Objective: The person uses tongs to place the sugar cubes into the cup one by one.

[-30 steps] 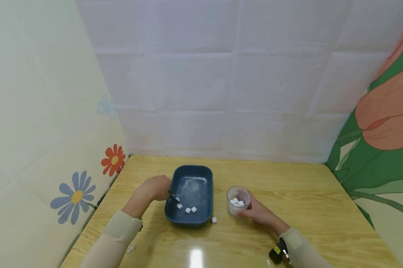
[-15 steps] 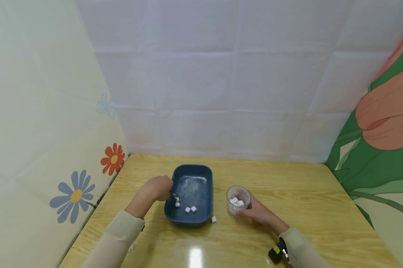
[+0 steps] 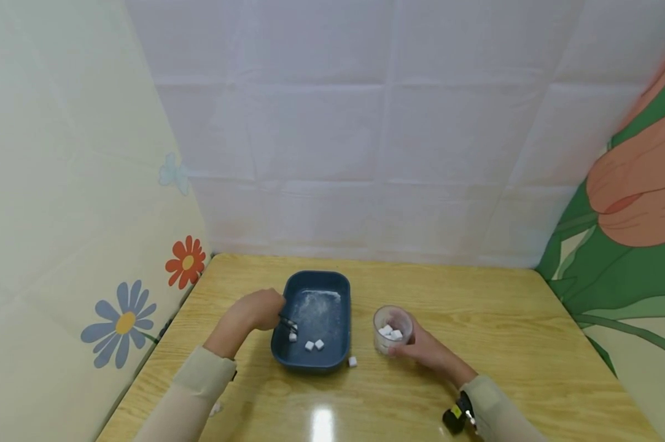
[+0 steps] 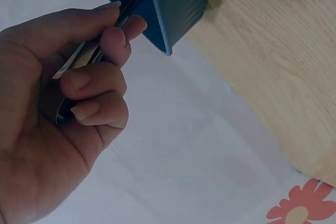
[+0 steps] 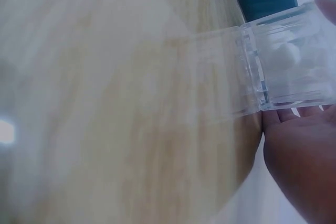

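My left hand (image 3: pixel 263 309) grips slim metal tongs (image 3: pixel 289 323) at the left rim of a dark blue rectangular dish (image 3: pixel 340 325). The tongs' bent end (image 4: pixel 64 114) sits in the palm under curled fingers in the left wrist view. Their tips reach down to white cubes (image 3: pixel 293 337) at the dish's left side. Two more cubes (image 3: pixel 314 345) lie near the dish's front. My right hand (image 3: pixel 423 348) holds a clear glass (image 3: pixel 384 347) from its right side. Inside the glass are several white cubes (image 3: pixel 390 333). In the right wrist view, the glass (image 5: pixel 283 61) stands on the table.
A loose white cube (image 3: pixel 352 361) lies on the wooden table (image 3: pixel 465 294) between dish and glass. Small white pieces (image 3: pixel 215 409) lie beside my left sleeve. A black wrist device (image 3: pixel 455 420) hangs by my right sleeve. Cloth-covered walls (image 3: pixel 332 209) border the table.
The tongs' tips have shifted slightly among the left cubes in the dish, and a cube there has moved a little. My right hand and the glass have stayed still.
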Action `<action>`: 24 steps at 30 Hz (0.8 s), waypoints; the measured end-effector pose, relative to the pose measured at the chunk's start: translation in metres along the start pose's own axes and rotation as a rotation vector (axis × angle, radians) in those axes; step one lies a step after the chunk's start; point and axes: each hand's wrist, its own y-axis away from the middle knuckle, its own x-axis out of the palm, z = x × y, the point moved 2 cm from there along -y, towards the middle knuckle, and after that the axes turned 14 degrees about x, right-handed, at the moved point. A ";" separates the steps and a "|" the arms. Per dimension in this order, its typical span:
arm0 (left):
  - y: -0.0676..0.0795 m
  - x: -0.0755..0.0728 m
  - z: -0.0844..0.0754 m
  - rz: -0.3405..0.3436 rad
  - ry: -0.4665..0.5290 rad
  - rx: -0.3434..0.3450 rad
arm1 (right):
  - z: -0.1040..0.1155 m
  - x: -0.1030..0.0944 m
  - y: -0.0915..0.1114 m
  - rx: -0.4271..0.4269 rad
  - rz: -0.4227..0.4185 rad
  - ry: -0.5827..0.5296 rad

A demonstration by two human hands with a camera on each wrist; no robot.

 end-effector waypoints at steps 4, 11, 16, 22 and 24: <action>0.002 -0.006 -0.001 -0.044 0.013 0.021 | -0.001 0.000 -0.001 0.005 -0.001 -0.004; 0.002 -0.021 -0.008 -0.099 0.015 0.100 | -0.001 0.000 -0.001 -0.011 0.014 -0.016; 0.000 -0.032 -0.017 -0.116 0.083 0.159 | 0.000 0.000 0.000 -0.021 0.025 -0.021; -0.005 -0.044 -0.028 -0.116 0.128 0.184 | 0.000 0.000 0.000 -0.023 0.012 -0.014; -0.007 -0.047 -0.032 -0.121 0.135 0.193 | 0.000 0.000 -0.001 -0.022 0.014 -0.016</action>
